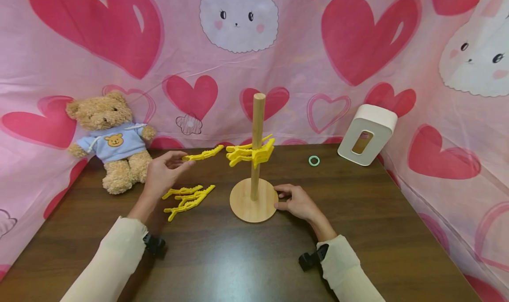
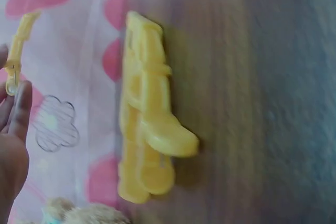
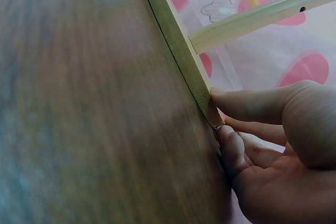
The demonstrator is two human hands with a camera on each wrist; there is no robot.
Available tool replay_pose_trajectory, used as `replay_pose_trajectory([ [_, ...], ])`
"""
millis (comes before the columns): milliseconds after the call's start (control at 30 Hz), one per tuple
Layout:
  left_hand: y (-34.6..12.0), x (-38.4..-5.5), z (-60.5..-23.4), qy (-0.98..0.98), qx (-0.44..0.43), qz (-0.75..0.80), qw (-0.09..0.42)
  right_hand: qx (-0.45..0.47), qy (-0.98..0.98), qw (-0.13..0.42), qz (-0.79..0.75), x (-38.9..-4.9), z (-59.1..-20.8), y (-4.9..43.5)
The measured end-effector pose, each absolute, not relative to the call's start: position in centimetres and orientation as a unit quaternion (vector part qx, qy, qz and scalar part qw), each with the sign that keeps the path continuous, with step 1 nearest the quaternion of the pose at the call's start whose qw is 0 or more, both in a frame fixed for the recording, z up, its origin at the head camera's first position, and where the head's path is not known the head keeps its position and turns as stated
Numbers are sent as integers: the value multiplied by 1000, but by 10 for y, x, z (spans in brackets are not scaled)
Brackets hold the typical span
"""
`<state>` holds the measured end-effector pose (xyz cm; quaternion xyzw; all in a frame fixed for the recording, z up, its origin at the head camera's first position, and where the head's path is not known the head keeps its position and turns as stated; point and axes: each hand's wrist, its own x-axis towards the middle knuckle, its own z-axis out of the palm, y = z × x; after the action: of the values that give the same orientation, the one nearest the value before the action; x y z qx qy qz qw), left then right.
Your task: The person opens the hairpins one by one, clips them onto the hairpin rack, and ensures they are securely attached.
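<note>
My left hand (image 1: 163, 173) pinches one end of a yellow alligator hair clip (image 1: 207, 153), holding it up left of the wooden stand. In the left wrist view this clip (image 2: 20, 38) points upward from the fingertips. The stand has an upright pole (image 1: 258, 121) on a round base (image 1: 243, 204). Several yellow clips (image 1: 260, 155) sit around the pole at mid-height, sticking out sideways. At the base's right edge, my right hand (image 1: 299, 202) grips the rim between thumb and fingers. More yellow clips (image 1: 192, 201) lie on the table below the left hand.
A teddy bear (image 1: 113, 141) in a blue hoodie sits at the back left of the brown table (image 1: 238, 266). Behind the stand's right side lies a small green ring (image 1: 314, 161). A white box with an oval window (image 1: 375, 123) leans at the back right, before a pink heart-print cloth.
</note>
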<state>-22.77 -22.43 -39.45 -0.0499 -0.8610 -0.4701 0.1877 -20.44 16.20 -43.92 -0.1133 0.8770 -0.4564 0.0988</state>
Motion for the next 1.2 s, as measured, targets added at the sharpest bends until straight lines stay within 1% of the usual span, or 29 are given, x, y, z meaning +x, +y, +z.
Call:
replay_pose_trajectory([
  [100, -220, -226, -387, -859, -68, -468, 195, -112, 877, 98, -456, -204, -440, 162],
  [267, -212, -221, -372, -859, -127, -446, 219, -113, 877, 98, -457, -203, -438, 161],
  [400, -206, -218, -361, -855, -178, -411, 261, -111, 876, 98, -460, -202, -437, 161],
  [533, -199, -217, -352, -832, -217, -400, 317, -108, 875, 100, -462, -203, -439, 162],
  [633, -196, -216, -345, -814, -234, -399, 351, -108, 875, 100, -461, -203, -440, 162],
  [700, -193, -214, -340, -803, -241, -404, 365, -109, 875, 101, -460, -203, -441, 162],
  [1033, -179, -204, -316, -783, -264, -405, 391, -121, 873, 94, -463, -205, -440, 161],
  [1200, -171, -201, -310, -776, -277, -411, 390, -122, 873, 94, -462, -206, -440, 162],
])
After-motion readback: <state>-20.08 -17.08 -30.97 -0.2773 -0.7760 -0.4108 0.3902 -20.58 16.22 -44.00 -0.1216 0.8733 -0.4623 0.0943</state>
